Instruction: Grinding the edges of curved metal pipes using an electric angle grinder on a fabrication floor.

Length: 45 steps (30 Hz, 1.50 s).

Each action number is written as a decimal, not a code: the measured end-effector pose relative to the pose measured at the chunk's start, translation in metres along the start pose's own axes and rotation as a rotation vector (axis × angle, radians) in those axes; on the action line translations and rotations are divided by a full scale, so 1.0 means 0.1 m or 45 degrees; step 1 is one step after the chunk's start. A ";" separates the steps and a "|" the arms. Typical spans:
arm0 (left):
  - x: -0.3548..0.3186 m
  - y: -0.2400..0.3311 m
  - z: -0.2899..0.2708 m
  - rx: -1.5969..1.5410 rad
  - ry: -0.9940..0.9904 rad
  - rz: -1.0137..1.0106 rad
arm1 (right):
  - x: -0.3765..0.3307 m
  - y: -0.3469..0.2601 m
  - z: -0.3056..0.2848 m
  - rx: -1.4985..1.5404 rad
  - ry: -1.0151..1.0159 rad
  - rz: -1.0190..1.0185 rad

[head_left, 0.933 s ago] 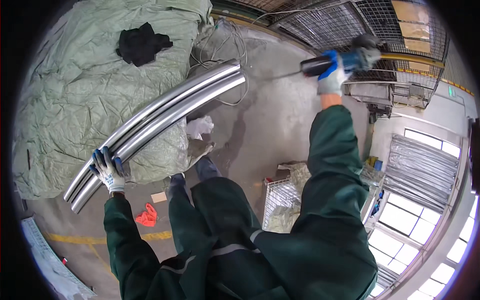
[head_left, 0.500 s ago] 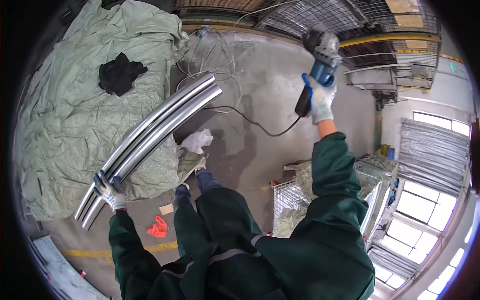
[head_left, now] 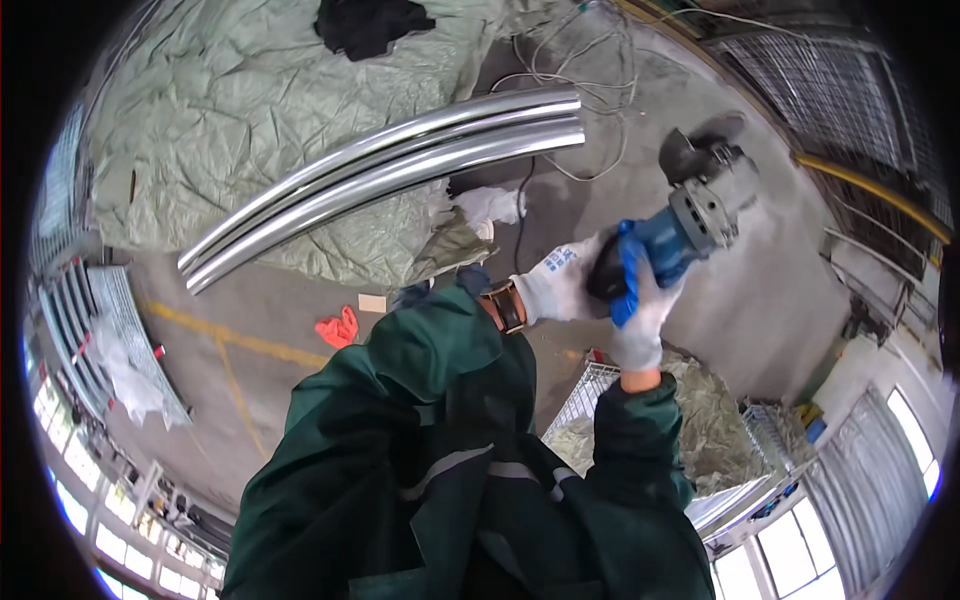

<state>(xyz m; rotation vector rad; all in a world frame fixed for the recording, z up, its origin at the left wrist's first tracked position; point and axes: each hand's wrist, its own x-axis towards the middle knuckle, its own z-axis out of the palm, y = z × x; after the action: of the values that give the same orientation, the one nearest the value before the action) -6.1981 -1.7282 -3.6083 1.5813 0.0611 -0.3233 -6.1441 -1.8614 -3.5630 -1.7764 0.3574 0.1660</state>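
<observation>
Off the curved metal tubes and across the body, the left hand [head_left: 565, 283] has travelled to the angle grinder [head_left: 668, 240], which now sits lower and closer to the person than it did half a second ago. Right hand [head_left: 645, 310] is closed around the tool, blue-coated fingers [head_left: 628, 265] wrapped over its housing near the dark rear end. The left glove lies against that same dark end, but its fingers are hidden behind the tool — whether they grip it, I cannot tell. A brown wristband [head_left: 508, 305] shows between glove and green sleeve on that arm.

The grinder is held up above the bare floor, right of the tubes and well apart from them, its grey head and dark disc end [head_left: 680, 157] pointing away from the person.

Further out, the bright metal tubes [head_left: 400, 170] lie side by side across a wrinkled green sheet [head_left: 270, 130], their right ends jutting past its edge. Black cloth [head_left: 370, 25] rests on the sheet beyond them; white plastic [head_left: 490, 204] lies just beside it, near the feet. On the floor are an orange cloth [head_left: 338, 328] and a small tan piece [head_left: 372, 303] — close together — and a loose pale cable [head_left: 622, 115] beyond the tube ends.
</observation>
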 end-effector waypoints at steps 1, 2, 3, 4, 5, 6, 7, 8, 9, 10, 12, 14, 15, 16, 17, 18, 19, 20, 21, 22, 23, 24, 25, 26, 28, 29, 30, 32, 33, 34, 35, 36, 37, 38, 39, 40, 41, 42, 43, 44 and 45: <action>-0.01 0.05 0.03 -0.052 -0.005 0.016 | 0.01 -0.05 -0.08 0.175 -0.105 0.015; -0.03 0.11 0.07 -0.108 -0.012 0.031 | 0.03 -0.10 -0.18 0.346 -0.206 0.034; -0.06 0.16 0.10 -0.163 -0.018 0.049 | 0.06 -0.15 -0.26 0.518 -0.306 0.053; -0.08 0.21 0.12 -0.217 -0.023 0.068 | 0.08 -0.17 -0.30 0.692 -0.406 0.074; -0.08 0.24 0.15 -0.229 -0.014 0.071 | 0.09 -0.15 -0.31 0.679 -0.413 0.075; -0.10 0.26 0.17 -0.237 -0.026 0.010 | 0.10 -0.09 -0.31 0.727 -0.444 0.130; -0.11 0.28 0.18 -0.244 -0.040 -0.051 | 0.10 -0.01 -0.31 0.778 -0.472 0.186; -0.13 0.29 0.19 -0.250 -0.055 -0.112 | 0.11 0.06 -0.30 0.830 -0.499 0.242; -0.13 0.29 0.20 -0.254 -0.070 -0.173 | 0.12 0.10 -0.31 0.883 -0.527 0.299; -0.14 0.28 0.20 -0.257 -0.065 -0.176 | 0.12 0.12 -0.30 0.880 -0.530 0.303; -0.16 0.24 0.23 -0.265 -0.070 -0.213 | 0.11 0.14 -0.29 0.903 -0.516 0.337; -0.19 0.20 0.25 -0.272 -0.073 -0.251 | 0.11 0.16 -0.28 0.927 -0.503 0.372; -0.19 0.19 0.27 -0.274 -0.068 -0.255 | 0.10 0.18 -0.30 0.925 -0.507 0.378; -0.20 0.18 0.29 -0.277 -0.069 -0.257 | 0.10 0.19 -0.31 0.953 -0.480 0.418; -0.20 0.17 0.31 -0.279 -0.068 -0.259 | 0.11 0.21 -0.33 0.980 -0.455 0.458; -0.21 0.17 0.33 -0.282 -0.064 -0.261 | 0.12 0.23 -0.35 1.006 -0.432 0.499; -0.21 0.16 0.35 -0.284 -0.059 -0.262 | 0.13 0.25 -0.37 1.031 -0.410 0.540; -0.21 0.15 0.37 -0.280 -0.038 -0.267 | 0.15 0.27 -0.40 1.032 -0.430 0.550; -0.22 0.14 0.41 -0.285 -0.056 -0.258 | 0.17 0.29 -0.48 1.013 -0.415 0.580; -0.24 0.14 0.44 -0.283 -0.070 -0.253 | 0.17 0.31 -0.53 0.999 -0.404 0.613; -0.26 0.14 0.46 -0.281 -0.082 -0.248 | 0.17 0.32 -0.56 0.983 -0.396 0.646; -0.27 0.14 0.46 -0.280 -0.092 -0.242 | 0.17 0.33 -0.58 0.965 -0.389 0.677; -0.28 0.15 0.45 -0.273 -0.070 -0.250 | 0.15 0.31 -0.55 0.968 -0.411 0.689; -0.28 0.15 0.45 -0.262 -0.050 -0.238 | 0.13 0.26 -0.52 0.925 -0.424 0.626; -0.28 0.17 0.47 -0.250 -0.005 -0.213 | 0.08 0.13 -0.46 0.830 -0.452 0.499; -0.28 0.18 0.47 -0.244 0.017 -0.199 | 0.07 0.10 -0.42 0.783 -0.466 0.433; -0.25 0.17 0.52 -0.249 0.033 -0.198 | 0.11 0.11 -0.43 0.776 -0.482 0.434; -0.17 0.07 0.67 -0.168 0.108 -0.115 | 0.30 0.21 -0.54 0.553 -0.439 0.386; -0.16 0.04 0.69 -0.124 0.147 -0.078 | 0.38 0.24 -0.55 0.445 -0.419 0.362; -0.17 0.00 0.69 -0.080 0.187 -0.041 | 0.42 0.27 -0.55 0.337 -0.399 0.336; -0.18 0.03 0.64 -0.077 0.127 -0.041 | 0.41 0.23 -0.52 0.327 -0.407 0.336; -0.19 0.04 0.57 -0.074 0.067 -0.040 | 0.40 0.19 -0.48 0.259 -0.397 0.315; -0.27 -0.05 0.49 -0.080 0.073 -0.037 | 0.38 0.12 -0.44 0.193 -0.384 0.291; -0.42 -0.20 0.36 0.092 0.223 0.175 | 0.37 0.05 -0.39 0.120 -0.371 0.261; -0.58 -0.38 0.21 0.262 0.372 0.385 | 0.35 -0.02 -0.34 0.046 -0.353 0.231; -0.84 -0.53 -0.08 0.300 0.350 0.305 | 0.30 -0.12 -0.32 0.026 -0.335 0.223; -1.16 -0.51 -0.54 0.501 0.341 0.090 | 0.26 -0.23 -0.25 -0.166 -0.374 0.200; -1.46 -0.64 -0.85 0.485 0.810 0.189 | 0.22 -0.32 -0.13 -0.353 -0.421 0.178; -1.71 -0.81 -1.29 0.775 0.920 0.212 | 0.18 -0.38 -0.02 -0.542 -0.464 0.157; -2.05 -1.15 -1.71 0.927 1.045 0.223 | 0.14 -0.44 0.12 -0.739 -0.517 0.125; -2.17 -1.14 -2.05 1.097 1.110 0.149 | 0.14 -0.45 0.16 -0.808 -0.568 0.036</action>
<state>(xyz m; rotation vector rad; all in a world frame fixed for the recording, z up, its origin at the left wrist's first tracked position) -6.3991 -1.4859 -3.6655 2.4659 0.5580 0.5321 -6.1148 -1.8387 -3.5296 -2.2801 -0.0041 0.7481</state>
